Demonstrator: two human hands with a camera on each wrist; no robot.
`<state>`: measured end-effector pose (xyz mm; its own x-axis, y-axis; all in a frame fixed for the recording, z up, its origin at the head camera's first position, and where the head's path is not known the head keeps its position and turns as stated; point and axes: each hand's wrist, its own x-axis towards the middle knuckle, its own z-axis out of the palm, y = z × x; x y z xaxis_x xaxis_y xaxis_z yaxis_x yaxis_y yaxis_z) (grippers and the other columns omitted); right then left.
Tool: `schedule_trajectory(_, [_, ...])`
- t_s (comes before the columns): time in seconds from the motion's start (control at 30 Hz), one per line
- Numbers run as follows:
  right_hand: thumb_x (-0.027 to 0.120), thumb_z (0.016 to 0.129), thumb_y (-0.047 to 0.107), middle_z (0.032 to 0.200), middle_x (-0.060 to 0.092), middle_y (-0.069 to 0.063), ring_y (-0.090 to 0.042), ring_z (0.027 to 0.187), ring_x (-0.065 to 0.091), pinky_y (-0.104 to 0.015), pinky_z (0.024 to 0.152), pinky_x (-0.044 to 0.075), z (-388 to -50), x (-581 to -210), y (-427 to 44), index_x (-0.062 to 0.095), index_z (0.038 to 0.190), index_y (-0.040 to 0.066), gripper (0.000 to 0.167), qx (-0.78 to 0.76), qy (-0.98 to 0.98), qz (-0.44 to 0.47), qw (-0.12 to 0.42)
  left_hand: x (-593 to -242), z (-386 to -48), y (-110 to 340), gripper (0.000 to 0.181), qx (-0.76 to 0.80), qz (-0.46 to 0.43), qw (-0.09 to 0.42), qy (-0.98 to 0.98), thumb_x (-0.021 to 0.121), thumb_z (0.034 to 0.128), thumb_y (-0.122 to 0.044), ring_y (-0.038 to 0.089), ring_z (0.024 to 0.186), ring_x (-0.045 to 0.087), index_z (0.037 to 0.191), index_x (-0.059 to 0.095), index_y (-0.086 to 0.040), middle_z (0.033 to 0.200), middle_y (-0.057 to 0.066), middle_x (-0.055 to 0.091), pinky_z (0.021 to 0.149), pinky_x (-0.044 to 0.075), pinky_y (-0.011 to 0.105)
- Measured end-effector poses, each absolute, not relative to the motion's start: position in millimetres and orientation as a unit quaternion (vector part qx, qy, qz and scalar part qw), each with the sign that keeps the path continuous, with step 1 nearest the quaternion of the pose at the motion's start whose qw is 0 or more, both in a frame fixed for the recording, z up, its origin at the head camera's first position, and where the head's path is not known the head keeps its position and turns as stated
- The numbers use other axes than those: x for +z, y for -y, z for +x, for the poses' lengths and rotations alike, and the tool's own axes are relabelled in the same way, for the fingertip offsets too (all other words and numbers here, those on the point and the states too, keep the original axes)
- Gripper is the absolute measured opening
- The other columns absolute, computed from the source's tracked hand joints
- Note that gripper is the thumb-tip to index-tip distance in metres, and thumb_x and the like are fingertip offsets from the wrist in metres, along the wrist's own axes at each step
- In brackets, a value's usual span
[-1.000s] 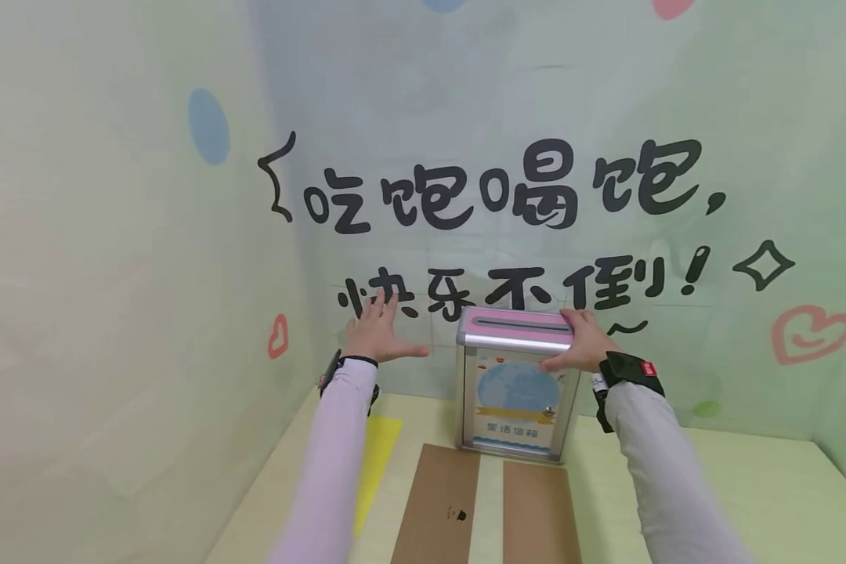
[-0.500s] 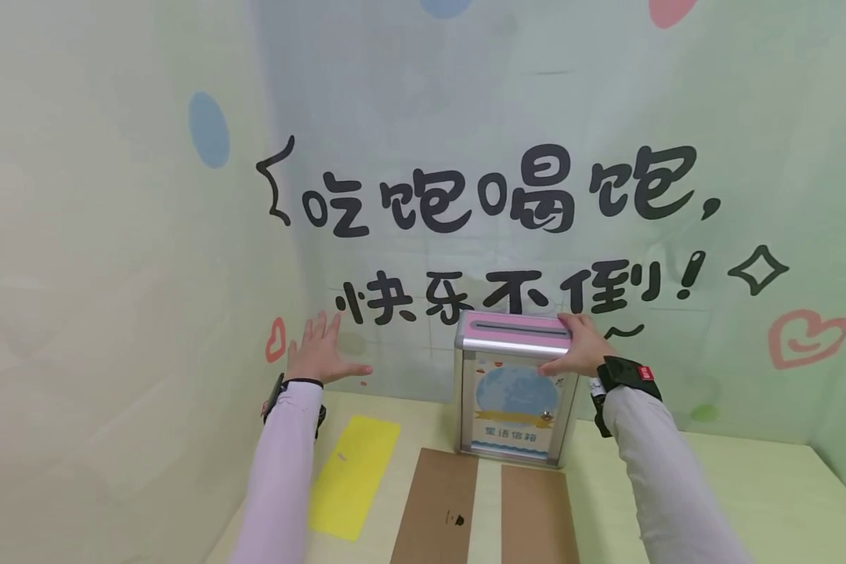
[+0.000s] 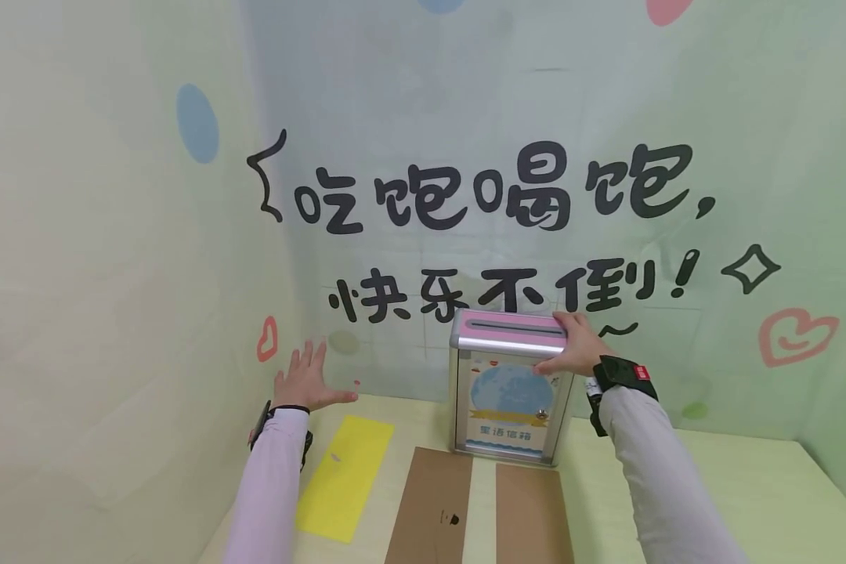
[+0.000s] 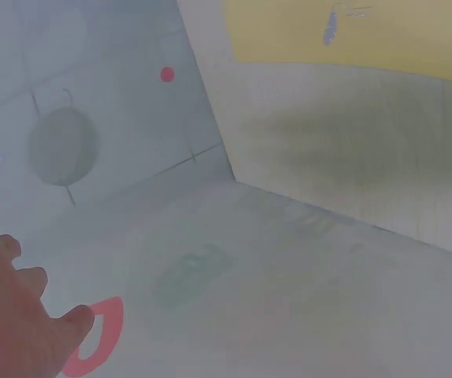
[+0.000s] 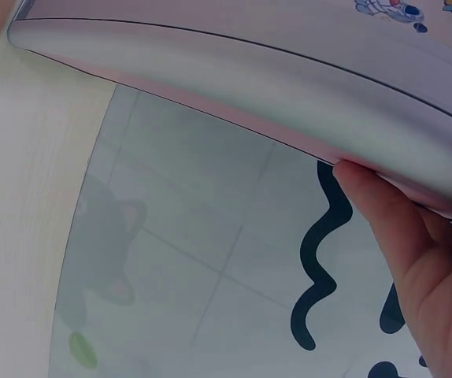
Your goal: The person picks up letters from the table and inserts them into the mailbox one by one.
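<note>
The right hand (image 3: 581,348) grips the upper right corner of an upright, flat rectangular box with a silver metal frame (image 3: 511,388), thumb on the front face and fingers at the end of the top. This corner hold probably steadies the box, whose base appears to rest on the pale wood-look bench (image 3: 712,501). The left hand (image 3: 306,384) is spread wide, holds nothing, and is well apart from the box, near the rear left corner of the bench; its purpose there cannot be told.

The box stands near the middle of the bench's rear edge, front toward the wearer, presumably to keep its face accessible. Its pink top carries a long dark slot (image 3: 515,328); its front panel shows a blue globe, a yellow banner and blue characters, with a small round lock (image 3: 542,414) at the right.

Two flat brown strips (image 3: 430,501) extend side by side toward the near edge. A yellow rectangular sheet (image 3: 345,478) lies flat near the left edge. A pale wall with black lettering (image 3: 479,94) stands behind
</note>
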<state>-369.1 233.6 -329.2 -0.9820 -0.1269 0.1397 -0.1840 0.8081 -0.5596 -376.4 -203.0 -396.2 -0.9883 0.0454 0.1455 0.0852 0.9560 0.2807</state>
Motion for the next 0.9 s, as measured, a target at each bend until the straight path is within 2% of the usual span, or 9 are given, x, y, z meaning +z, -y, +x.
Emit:
schedule_trajectory(0.17, [0.081,0.060,0.031,0.132,0.025,-0.028,-0.040,0.104,0.040,-0.054,0.088,0.039,-368,-326,-231,0.023,0.140,-0.002,0.104,0.306,0.947,0.082,0.055,-416,-371,204,0.111,-0.147,-0.034,0.068,0.986,0.069,0.0616,-0.062,0.045,0.131,0.017,0.142,0.024,0.000,0.145,0.026,0.020,0.096,0.020,0.067])
schedule_trajectory(0.4, [0.082,0.057,0.034,0.130,0.029,-0.024,-0.037,0.101,0.043,-0.052,0.085,0.042,-376,-330,-234,0.026,0.140,0.001,0.106,0.304,0.948,0.070,0.068,-452,-365,201,0.112,-0.149,-0.040,0.065,0.986,0.074,0.0548,-0.062,0.047,0.125,0.028,0.136,0.034,0.004,0.139,0.030,0.029,0.090,0.029,0.067])
schedule_trajectory(0.53, [0.082,0.057,0.034,0.130,0.030,-0.024,-0.036,0.100,0.044,-0.052,0.083,0.043,-372,-336,-231,0.027,0.139,0.001,0.104,0.302,0.949,0.066,0.065,-479,-357,202,0.110,-0.148,-0.036,0.044,0.987,0.075,0.0533,-0.062,0.048,0.123,0.031,0.133,0.038,0.005,0.136,0.031,0.033,0.086,0.033,0.066])
schedule_trajectory(0.9, [0.082,0.058,0.031,0.128,0.031,-0.025,-0.036,0.099,0.045,-0.051,0.083,0.043,-365,-321,-230,0.027,0.139,0.001,0.102,0.301,0.948,0.073,0.071,-519,-360,193,0.114,-0.147,-0.054,0.013,0.987,0.075,0.0500,-0.064,0.052,0.119,0.032,0.133,0.038,0.005,0.135,0.031,0.033,0.081,0.041,0.060])
